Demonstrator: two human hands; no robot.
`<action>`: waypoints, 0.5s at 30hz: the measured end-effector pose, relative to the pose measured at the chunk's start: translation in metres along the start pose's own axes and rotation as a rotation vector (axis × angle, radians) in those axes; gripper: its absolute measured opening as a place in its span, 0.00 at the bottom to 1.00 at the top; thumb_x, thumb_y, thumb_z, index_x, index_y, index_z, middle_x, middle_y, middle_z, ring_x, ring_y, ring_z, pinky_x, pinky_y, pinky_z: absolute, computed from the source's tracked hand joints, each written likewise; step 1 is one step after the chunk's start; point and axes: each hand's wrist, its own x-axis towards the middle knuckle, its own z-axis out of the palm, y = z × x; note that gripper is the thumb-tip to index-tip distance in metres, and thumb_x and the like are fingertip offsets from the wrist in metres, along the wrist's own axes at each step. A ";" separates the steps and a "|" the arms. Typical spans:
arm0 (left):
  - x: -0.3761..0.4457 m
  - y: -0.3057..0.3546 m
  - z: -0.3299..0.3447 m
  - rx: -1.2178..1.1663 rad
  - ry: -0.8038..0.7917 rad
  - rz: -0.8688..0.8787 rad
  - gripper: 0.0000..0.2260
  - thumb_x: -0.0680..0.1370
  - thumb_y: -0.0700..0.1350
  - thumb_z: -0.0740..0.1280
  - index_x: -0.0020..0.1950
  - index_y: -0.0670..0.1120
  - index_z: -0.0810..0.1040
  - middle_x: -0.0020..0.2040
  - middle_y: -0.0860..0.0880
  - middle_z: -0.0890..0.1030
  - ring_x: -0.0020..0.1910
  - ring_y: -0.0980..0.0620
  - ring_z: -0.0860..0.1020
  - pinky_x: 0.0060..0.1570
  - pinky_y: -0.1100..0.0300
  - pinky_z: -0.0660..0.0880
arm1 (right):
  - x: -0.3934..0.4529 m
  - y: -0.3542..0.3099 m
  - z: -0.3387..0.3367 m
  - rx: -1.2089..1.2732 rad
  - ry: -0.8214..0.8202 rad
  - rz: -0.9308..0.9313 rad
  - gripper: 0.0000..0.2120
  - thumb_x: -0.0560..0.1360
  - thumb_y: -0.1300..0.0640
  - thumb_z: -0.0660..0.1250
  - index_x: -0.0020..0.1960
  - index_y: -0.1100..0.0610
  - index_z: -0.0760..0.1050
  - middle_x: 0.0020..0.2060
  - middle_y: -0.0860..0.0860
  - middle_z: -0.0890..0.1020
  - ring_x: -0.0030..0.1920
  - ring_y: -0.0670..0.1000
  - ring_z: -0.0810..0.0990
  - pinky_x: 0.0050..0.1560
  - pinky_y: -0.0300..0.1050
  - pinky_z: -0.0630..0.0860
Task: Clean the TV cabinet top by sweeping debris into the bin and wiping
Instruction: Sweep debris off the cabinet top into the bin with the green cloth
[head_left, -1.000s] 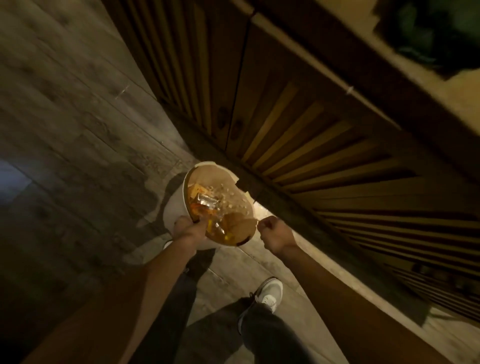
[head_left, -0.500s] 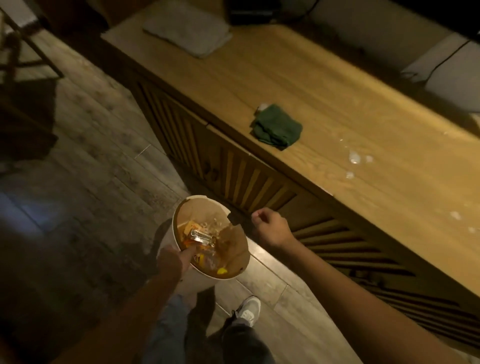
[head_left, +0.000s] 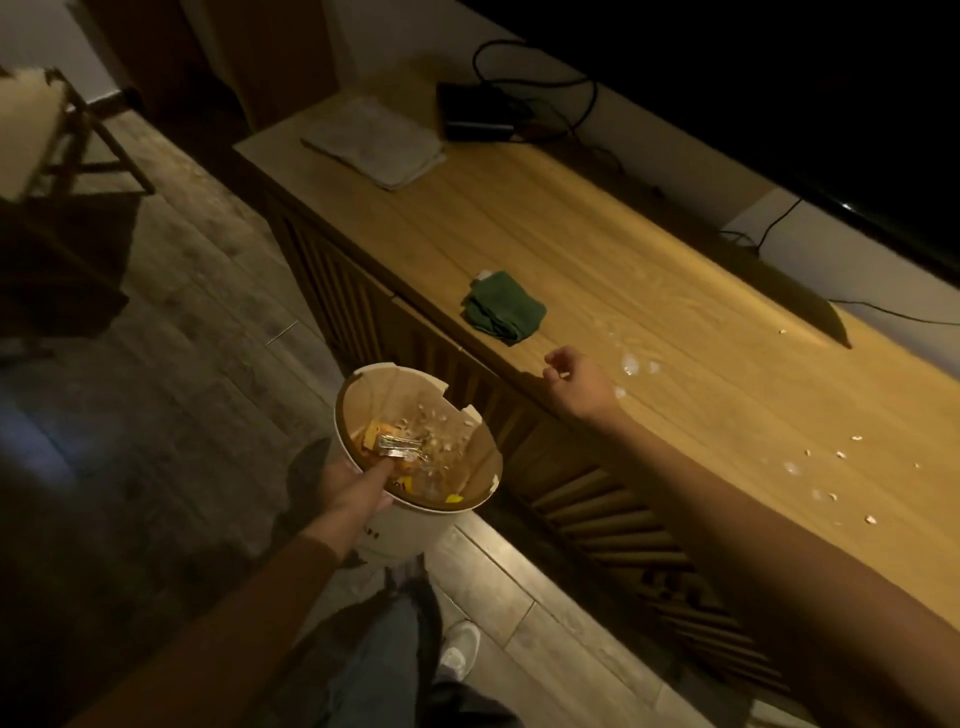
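My left hand (head_left: 354, 489) grips the near rim of a white bin (head_left: 415, 512), thumb inside, holding it below the front edge of the wooden TV cabinet top (head_left: 649, 291). Wrappers and crumbs lie in the bin. My right hand (head_left: 576, 379) hovers over the cabinet's front edge, fingers loosely curled and holding nothing. A crumpled green cloth (head_left: 504, 313) lies on the top just left of that hand. Pale crumbs and shell bits (head_left: 826, 467) are scattered to the right of my hand along the top.
A folded grey cloth (head_left: 375, 141) lies at the cabinet's far end beside a black box (head_left: 475, 111) with cables. The TV (head_left: 779, 104) and its stand foot (head_left: 800, 301) line the back. A wooden chair (head_left: 57, 130) stands at far left on the floor.
My right hand rose from beside the bin to above the cabinet's front edge. The view lifted from the floor to the cabinet top. My left hand kept hold of the bin.
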 end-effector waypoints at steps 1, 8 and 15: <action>0.001 0.002 0.003 -0.003 -0.006 0.010 0.11 0.72 0.38 0.76 0.52 0.40 0.80 0.47 0.42 0.83 0.42 0.46 0.82 0.33 0.59 0.81 | 0.009 -0.005 -0.002 -0.012 -0.005 -0.009 0.15 0.83 0.56 0.61 0.69 0.57 0.72 0.64 0.57 0.80 0.61 0.57 0.79 0.59 0.52 0.77; 0.029 0.019 0.004 0.153 0.051 -0.014 0.16 0.73 0.49 0.77 0.51 0.39 0.78 0.48 0.39 0.83 0.44 0.42 0.84 0.50 0.44 0.83 | 0.083 -0.038 0.008 -0.145 0.002 -0.130 0.25 0.84 0.51 0.61 0.79 0.52 0.61 0.72 0.56 0.71 0.69 0.58 0.72 0.68 0.56 0.73; 0.038 0.028 0.006 0.264 0.138 0.023 0.11 0.72 0.52 0.75 0.43 0.46 0.79 0.42 0.44 0.83 0.47 0.41 0.82 0.51 0.48 0.79 | 0.127 -0.046 0.042 -0.388 -0.059 -0.161 0.27 0.83 0.39 0.56 0.80 0.39 0.54 0.80 0.55 0.60 0.77 0.60 0.61 0.73 0.65 0.58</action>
